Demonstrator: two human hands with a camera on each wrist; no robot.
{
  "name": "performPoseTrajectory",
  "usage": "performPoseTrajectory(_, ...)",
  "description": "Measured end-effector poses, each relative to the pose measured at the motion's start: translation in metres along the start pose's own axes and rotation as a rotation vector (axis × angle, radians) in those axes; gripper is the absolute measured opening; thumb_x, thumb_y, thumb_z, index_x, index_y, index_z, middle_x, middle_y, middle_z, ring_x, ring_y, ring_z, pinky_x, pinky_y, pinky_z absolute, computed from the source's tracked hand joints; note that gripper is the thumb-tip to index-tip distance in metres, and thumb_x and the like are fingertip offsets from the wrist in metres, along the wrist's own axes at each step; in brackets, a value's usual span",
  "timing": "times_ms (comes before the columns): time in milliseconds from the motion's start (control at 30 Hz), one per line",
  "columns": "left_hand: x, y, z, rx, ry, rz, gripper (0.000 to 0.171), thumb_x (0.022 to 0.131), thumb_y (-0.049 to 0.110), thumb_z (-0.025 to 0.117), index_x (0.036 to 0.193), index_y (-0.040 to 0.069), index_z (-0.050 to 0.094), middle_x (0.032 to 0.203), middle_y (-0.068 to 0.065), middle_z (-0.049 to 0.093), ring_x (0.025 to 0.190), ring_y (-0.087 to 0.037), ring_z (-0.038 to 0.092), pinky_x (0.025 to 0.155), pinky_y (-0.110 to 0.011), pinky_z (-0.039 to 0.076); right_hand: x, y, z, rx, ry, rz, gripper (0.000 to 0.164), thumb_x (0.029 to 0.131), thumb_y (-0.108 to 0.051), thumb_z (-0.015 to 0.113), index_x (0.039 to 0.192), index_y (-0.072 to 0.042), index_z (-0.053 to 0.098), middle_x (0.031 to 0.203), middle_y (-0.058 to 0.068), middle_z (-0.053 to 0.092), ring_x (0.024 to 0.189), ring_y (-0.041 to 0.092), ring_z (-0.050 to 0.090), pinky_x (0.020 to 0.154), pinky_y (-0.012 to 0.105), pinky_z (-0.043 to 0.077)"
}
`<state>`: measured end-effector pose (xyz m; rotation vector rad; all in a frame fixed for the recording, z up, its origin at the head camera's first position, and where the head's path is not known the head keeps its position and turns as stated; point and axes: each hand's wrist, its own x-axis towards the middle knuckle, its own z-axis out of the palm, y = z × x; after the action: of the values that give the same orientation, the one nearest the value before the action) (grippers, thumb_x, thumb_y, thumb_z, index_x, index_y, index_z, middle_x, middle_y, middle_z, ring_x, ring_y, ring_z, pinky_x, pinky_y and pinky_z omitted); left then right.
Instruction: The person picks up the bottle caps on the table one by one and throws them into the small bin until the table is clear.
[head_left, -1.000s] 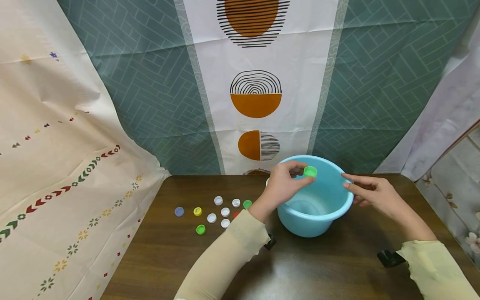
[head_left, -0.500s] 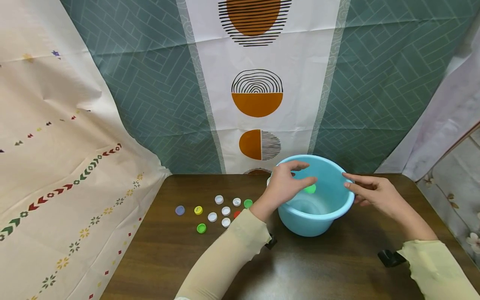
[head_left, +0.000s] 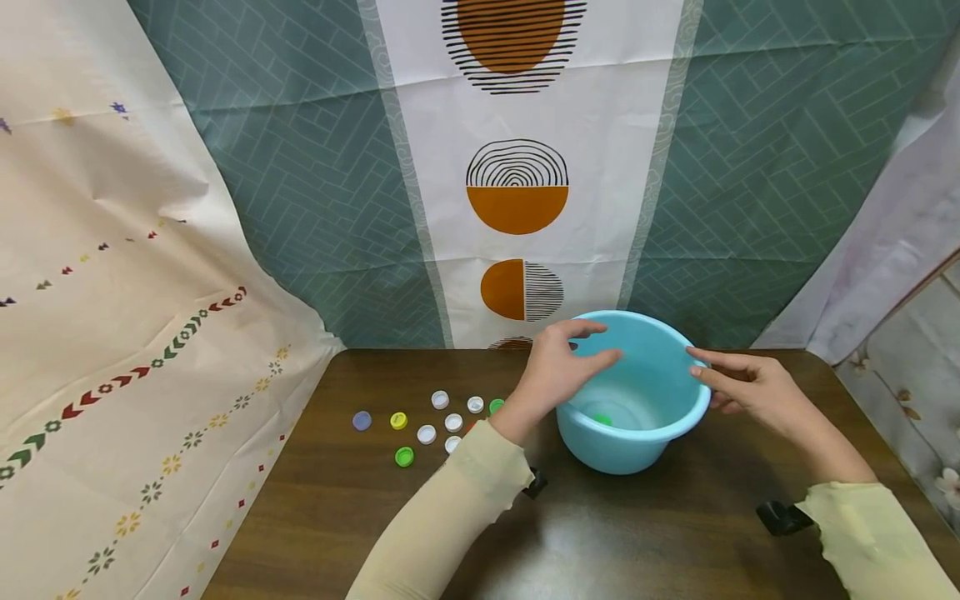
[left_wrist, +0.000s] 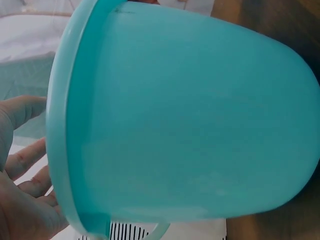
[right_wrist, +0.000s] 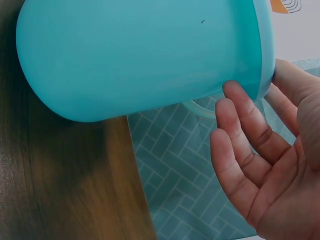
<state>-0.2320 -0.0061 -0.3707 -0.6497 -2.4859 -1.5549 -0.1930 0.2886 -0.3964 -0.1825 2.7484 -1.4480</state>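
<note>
A light blue plastic tub stands upright on the table. My left hand hovers at its left rim, thumb and fingers spread apart with nothing between them. The left wrist view shows the fingers just past the rim. On the opposite side, my right hand pinches the rim between thumb and fingers, while other fingers lie along the outer wall. A green bottle cap lies on the tub floor, partly hidden by the front rim.
Left of the tub, several bottle caps lie scattered on the wooden table: white, blue, yellow and green. My left forearm partly covers a red one. A patterned curtain hangs behind the table.
My left hand let go of the green bottle cap, which dropped to the bottom of the tub. That hand then drew slightly back left. The right hand stayed on the rim.
</note>
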Motion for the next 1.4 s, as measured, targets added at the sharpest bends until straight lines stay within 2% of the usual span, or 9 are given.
performPoseTrajectory(200, -0.002, -0.004, -0.013, -0.027, 0.035, 0.022, 0.038, 0.083, 0.034, 0.079, 0.116, 0.017, 0.072, 0.108, 0.013, 0.068, 0.101, -0.001, 0.059, 0.090, -0.026, 0.048, -0.001, 0.001, 0.000, 0.006, -0.001, -0.005, 0.060, 0.095, -0.044, 0.062, 0.143, -0.011, 0.051, 0.121, 0.022, 0.061, 0.080, 0.020, 0.070, 0.067, 0.035, 0.057)
performPoseTrajectory(400, -0.009, -0.016, -0.038, -0.067, 0.091, 0.024, 0.037, 0.086, 0.032, 0.076, 0.119, 0.018, 0.070, 0.111, 0.008, 0.067, 0.097, -0.011, 0.064, 0.082, -0.028, 0.054, -0.001, 0.003, 0.000, 0.012, -0.001, -0.013, 0.059, 0.095, -0.043, 0.062, 0.143, -0.011, 0.051, 0.118, 0.021, 0.063, 0.079, 0.020, 0.070, 0.067, 0.035, 0.057)
performPoseTrajectory(533, -0.016, -0.029, -0.058, -0.077, 0.140, 0.013, 0.035, 0.088, 0.031, 0.074, 0.120, 0.017, 0.069, 0.113, 0.005, 0.067, 0.100, -0.014, 0.064, 0.084, -0.029, 0.054, -0.001, 0.004, 0.000, 0.013, 0.002, -0.014, 0.058, 0.095, -0.042, 0.062, 0.143, -0.011, 0.051, 0.118, 0.021, 0.063, 0.079, 0.021, 0.070, 0.066, 0.034, 0.057)
performPoseTrajectory(633, -0.020, -0.042, -0.070, -0.068, 0.179, 0.004, 0.034, 0.088, 0.031, 0.074, 0.117, 0.014, 0.070, 0.111, 0.004, 0.067, 0.102, -0.013, 0.063, 0.087, -0.035, 0.053, -0.001, 0.005, 0.000, 0.008, 0.006, -0.011, 0.058, 0.095, -0.042, 0.062, 0.143, -0.011, 0.051, 0.119, 0.021, 0.062, 0.079, 0.021, 0.070, 0.066, 0.034, 0.057)
performPoseTrajectory(833, -0.034, -0.073, -0.082, 0.002, 0.216, -0.093, 0.037, 0.087, 0.035, 0.074, 0.118, 0.015, 0.070, 0.110, 0.003, 0.068, 0.101, -0.017, 0.066, 0.086, -0.032, 0.053, -0.001, 0.006, 0.000, 0.006, 0.011, -0.005, 0.059, 0.095, -0.043, 0.062, 0.143, -0.011, 0.051, 0.121, 0.022, 0.061, 0.079, 0.020, 0.070, 0.066, 0.034, 0.057)
performPoseTrajectory(967, -0.043, -0.094, -0.083, 0.099, 0.178, -0.157, 0.044, 0.087, 0.037, 0.074, 0.124, 0.013, 0.067, 0.114, -0.001, 0.067, 0.106, -0.024, 0.064, 0.089, -0.036, 0.052, 0.000, 0.005, 0.000, 0.015, 0.011, -0.008, 0.058, 0.095, -0.042, 0.061, 0.143, -0.010, 0.051, 0.119, 0.022, 0.062, 0.079, 0.021, 0.070, 0.066, 0.035, 0.057)
performPoseTrajectory(1133, -0.050, -0.119, -0.082, 0.337, 0.076, -0.211, 0.057, 0.087, 0.040, 0.073, 0.132, 0.008, 0.061, 0.126, -0.008, 0.062, 0.117, -0.026, 0.056, 0.097, -0.041, 0.047, 0.001, 0.005, 0.000, 0.024, 0.012, -0.023, 0.057, 0.096, -0.040, 0.062, 0.142, -0.010, 0.052, 0.116, 0.021, 0.063, 0.078, 0.022, 0.070, 0.066, 0.036, 0.058)
performPoseTrajectory(1233, -0.052, -0.129, -0.080, 0.467, 0.018, -0.231, 0.061, 0.086, 0.042, 0.073, 0.133, 0.006, 0.060, 0.131, -0.012, 0.058, 0.122, -0.030, 0.051, 0.101, -0.044, 0.043, 0.001, 0.005, 0.000, 0.021, 0.016, -0.029, 0.056, 0.096, -0.039, 0.062, 0.142, -0.010, 0.052, 0.115, 0.021, 0.064, 0.077, 0.022, 0.070, 0.065, 0.035, 0.058)
performPoseTrajectory(1400, -0.055, -0.142, -0.078, 0.600, -0.043, -0.247, 0.060, 0.083, 0.042, 0.077, 0.128, 0.006, 0.064, 0.129, -0.015, 0.057, 0.119, -0.036, 0.050, 0.099, -0.051, 0.042, 0.001, 0.005, 0.001, 0.021, 0.014, -0.022, 0.056, 0.096, -0.040, 0.062, 0.143, -0.011, 0.052, 0.117, 0.020, 0.063, 0.078, 0.021, 0.070, 0.065, 0.035, 0.058)
